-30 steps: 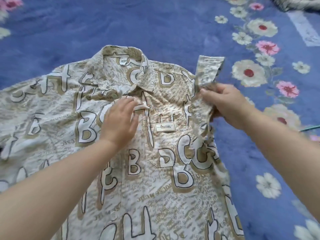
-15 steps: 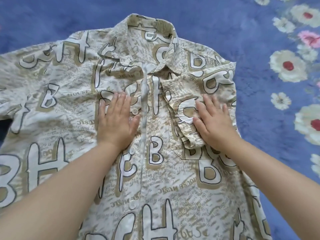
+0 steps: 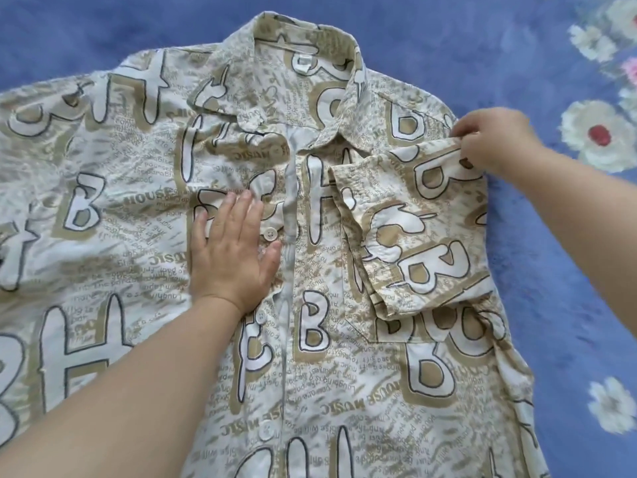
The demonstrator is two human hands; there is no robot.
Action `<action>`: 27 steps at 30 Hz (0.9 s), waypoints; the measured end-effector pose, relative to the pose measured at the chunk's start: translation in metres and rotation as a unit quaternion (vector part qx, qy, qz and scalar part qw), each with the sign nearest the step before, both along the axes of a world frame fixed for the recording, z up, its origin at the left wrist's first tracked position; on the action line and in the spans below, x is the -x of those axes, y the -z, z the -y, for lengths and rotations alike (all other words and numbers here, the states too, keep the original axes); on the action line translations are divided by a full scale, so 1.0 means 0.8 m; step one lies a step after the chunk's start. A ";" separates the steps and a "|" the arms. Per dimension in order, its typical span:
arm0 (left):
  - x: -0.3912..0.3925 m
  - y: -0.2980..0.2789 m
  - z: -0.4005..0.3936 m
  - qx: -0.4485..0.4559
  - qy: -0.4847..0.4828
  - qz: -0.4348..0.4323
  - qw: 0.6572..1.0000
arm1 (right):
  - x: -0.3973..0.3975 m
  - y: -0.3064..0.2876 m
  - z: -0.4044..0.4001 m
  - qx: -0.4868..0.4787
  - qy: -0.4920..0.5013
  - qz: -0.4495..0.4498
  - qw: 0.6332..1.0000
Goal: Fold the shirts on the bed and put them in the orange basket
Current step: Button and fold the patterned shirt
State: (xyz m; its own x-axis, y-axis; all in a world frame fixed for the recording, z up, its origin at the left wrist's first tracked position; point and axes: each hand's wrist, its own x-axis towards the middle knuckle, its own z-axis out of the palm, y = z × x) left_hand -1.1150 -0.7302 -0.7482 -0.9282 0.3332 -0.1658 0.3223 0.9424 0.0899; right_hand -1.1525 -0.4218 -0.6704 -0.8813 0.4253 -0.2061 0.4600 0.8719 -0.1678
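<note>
left hand [image 3: 231, 251]: flat, fingers straight, pressing printed shirt [image 3: 144, 208] on bed [image 3: 551, 270] | right hand [image 3: 489, 141]: pinching folded sleeve [image 3: 413, 236] edge

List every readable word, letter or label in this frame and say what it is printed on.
"HOUSE": shirt, left chest, printed upside down.
"MUSIC": shirt, below the collar, and again left of the left hand.
"HOUSE MUSIC": shirt, lower front.
"B", "H", "t": large outlined letters across the shirt and folded sleeve.
Small script lines: too blurred to read.
</note>
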 end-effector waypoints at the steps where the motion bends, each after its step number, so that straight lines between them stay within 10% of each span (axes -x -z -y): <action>1: -0.001 0.000 -0.001 0.000 0.001 0.002 1.000 | 0.005 -0.003 -0.004 -0.013 -0.016 0.016 1.000; 13: 0.003 0.001 -0.003 0.014 -0.007 0.020 1.000 | 0.032 0.031 -0.009 -0.254 -0.201 0.074 0.943; 22: 0.011 -0.002 -0.009 0.035 -0.003 0.039 0.999 | -0.027 0.055 0.040 -0.087 -0.064 -0.139 0.984; 27: 0.013 -0.002 -0.009 0.033 0.009 0.045 0.998 | -0.097 0.061 0.151 0.047 -0.091 -0.002 0.995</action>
